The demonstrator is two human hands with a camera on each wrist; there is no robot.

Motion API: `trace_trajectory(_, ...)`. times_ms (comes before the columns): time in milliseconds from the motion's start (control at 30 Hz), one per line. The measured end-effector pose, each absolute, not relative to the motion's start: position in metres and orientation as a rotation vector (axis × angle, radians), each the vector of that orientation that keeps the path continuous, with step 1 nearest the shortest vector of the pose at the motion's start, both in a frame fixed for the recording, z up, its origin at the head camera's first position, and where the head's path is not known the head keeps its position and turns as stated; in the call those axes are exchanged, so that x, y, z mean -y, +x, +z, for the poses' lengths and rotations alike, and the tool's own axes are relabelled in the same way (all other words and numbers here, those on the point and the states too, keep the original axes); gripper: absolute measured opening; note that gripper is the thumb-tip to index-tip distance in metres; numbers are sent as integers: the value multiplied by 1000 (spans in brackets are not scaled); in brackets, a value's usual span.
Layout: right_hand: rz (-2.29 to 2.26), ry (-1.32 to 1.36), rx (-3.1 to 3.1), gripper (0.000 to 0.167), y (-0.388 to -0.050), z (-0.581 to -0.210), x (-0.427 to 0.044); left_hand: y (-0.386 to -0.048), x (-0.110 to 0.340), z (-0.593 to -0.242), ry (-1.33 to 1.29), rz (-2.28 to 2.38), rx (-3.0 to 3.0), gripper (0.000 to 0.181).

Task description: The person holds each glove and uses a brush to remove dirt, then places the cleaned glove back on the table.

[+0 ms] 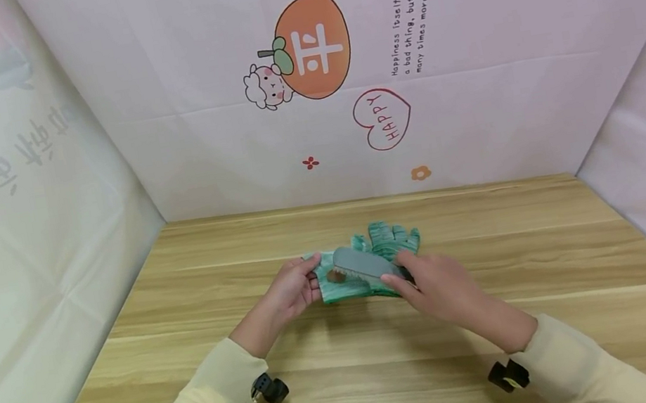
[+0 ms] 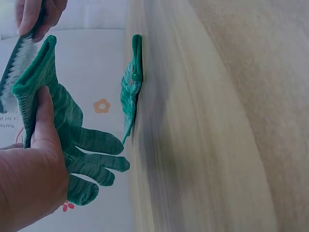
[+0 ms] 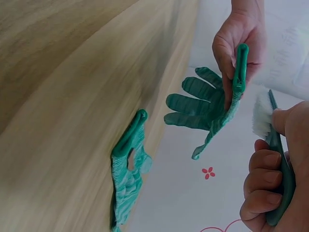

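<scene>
My left hand (image 1: 295, 293) pinches the cuff of a green knitted glove (image 2: 67, 121), thumb on one side. In both wrist views this glove hangs off the table, its fingers pointing downward. The right hand (image 1: 445, 286) grips the handle of a grey-green brush (image 1: 364, 264). White bristles (image 3: 262, 116) face the held glove, with a small gap showing in the right wrist view. A second green glove (image 3: 126, 181) lies on the tabletop beneath, partly covered by the brush and right hand in the head view. A brown patch shows near the bristles there.
A wood-grain table (image 1: 353, 382) spreads under both hands. White printed cloth (image 1: 210, 142) stands behind it, with more cloth at the left and right sides. Black wrist cameras sit on both cream sleeves (image 1: 213, 391).
</scene>
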State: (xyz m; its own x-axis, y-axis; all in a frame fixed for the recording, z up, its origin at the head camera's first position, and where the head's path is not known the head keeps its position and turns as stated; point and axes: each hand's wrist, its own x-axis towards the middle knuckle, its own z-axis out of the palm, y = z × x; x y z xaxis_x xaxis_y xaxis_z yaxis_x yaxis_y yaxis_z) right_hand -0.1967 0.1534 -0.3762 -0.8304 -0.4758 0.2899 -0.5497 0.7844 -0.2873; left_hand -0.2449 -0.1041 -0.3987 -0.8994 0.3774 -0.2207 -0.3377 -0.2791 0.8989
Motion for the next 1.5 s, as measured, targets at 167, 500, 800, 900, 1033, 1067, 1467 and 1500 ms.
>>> trace_trajectory(167,511,819,2789,32,-199,-371,-145,-242,102,-398,68,2190,-1540,30)
trace_trajectory(500,425,855,2782,28,-202,-374,-139,-239,101,-395,85,2187,-1538,35)
trace_trajectory(800,468,789,2827,29,-203,-378,-144,-239,102,-398,64,2183,-1545,33)
trace_trajectory(900,473,773,2816,30,-203,-380,-146,-240,103,-398,64,2185,-1549,32)
trace_trajectory(1033,488,776,2794,30,-202,-382,-149,-240,105,-399,68,2188,-1549,30)
trace_trajectory(1067,492,775,2792,31,-202,-383,-150,-239,105,-399,74,2186,-1553,31)
trace_trajectory(1467,547,739,2787,28,-204,-385,-158,-239,107,-399,63,2165,-1567,31)
trace_trajectory(1500,550,731,2788,28,-204,-383,-158,-239,107,-399,65,2166,-1565,31)
